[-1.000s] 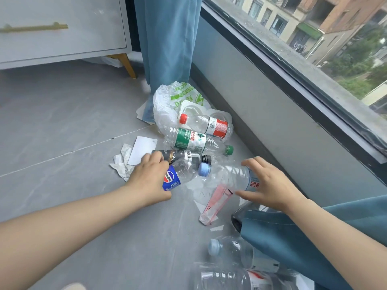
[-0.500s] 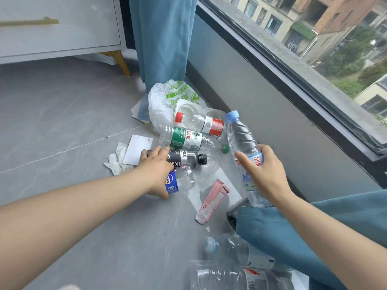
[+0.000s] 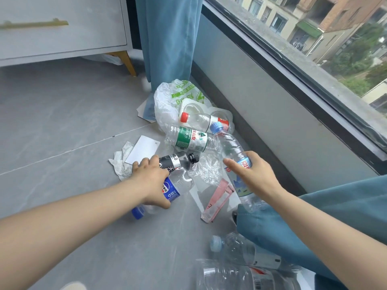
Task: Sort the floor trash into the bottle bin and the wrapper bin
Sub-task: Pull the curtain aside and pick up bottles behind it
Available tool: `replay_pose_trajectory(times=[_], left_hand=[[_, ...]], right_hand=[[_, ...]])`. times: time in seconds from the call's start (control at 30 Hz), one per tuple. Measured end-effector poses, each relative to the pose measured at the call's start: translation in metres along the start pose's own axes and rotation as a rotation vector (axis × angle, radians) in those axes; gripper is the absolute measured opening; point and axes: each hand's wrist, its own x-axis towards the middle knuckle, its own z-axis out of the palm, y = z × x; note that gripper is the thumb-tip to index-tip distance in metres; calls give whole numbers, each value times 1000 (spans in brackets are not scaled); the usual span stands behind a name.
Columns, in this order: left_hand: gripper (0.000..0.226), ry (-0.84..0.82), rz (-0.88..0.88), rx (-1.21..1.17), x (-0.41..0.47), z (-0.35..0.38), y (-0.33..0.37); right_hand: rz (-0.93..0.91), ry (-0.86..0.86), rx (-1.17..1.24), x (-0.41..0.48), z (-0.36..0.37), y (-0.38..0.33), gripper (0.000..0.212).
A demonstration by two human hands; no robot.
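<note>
My left hand (image 3: 152,178) grips a clear bottle with a blue Pepsi label (image 3: 170,190), its blue cap pointing toward me at the lower left. The fingertips lie against a black-labelled bottle (image 3: 178,161) on the floor. My right hand (image 3: 255,176) holds a clear blue-capped water bottle (image 3: 230,147) tilted upright above the floor. A green-labelled bottle (image 3: 190,141) and a red-capped bottle (image 3: 201,120) lie behind. A pink wrapper (image 3: 217,198), a clear crinkled wrapper (image 3: 207,168), a crumpled tissue (image 3: 121,162) and a white card (image 3: 144,152) lie around them.
A white plastic bag (image 3: 178,95) sits by the hanging blue curtain (image 3: 169,38). Two more clear bottles (image 3: 240,250) lie at the lower right, beside blue cloth (image 3: 293,222) that covers a dark container edge. The wall under the window runs along the right. A white cabinet (image 3: 62,34) stands at the back left.
My right hand picked the blue-capped bottle off the floor and stood it up. My left hand closed on the Pepsi bottle and swung its cap round toward me.
</note>
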Motion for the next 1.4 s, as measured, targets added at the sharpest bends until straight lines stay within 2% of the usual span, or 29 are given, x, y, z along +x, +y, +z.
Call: replay_pose_trajectory(times=[0.2,0.27,0.4,0.6,0.8,1.0,1.2,1.4], left_hand=[[59,-12,-51,-30,-3,2,-8],[63,-15,-73,-33,-4,4,-12],[69,-21,-118,-81,-6,6,-21],[74,11,-142,-131,-10,10,-28],[73,25,-121,-148,-9,13,-29],[66,52,-123,-283,-7,12,-31],[75,78,-72,-272,-16,7,-26],[61,129,-42,-354,-28,-2,-23]], right_hand=[[-54,-3,40,3,-1,-6,57],[-84,-3,-19,5,-1,-6,59],[-134,1,-136,6,1,-11,77],[-197,-24,-213,13,8,-23,69],[-198,-65,-236,15,14,-25,69],[-181,-99,-259,9,19,-19,69],[-176,-81,-234,5,14,-22,64],[-190,-72,-224,-4,7,-23,58]])
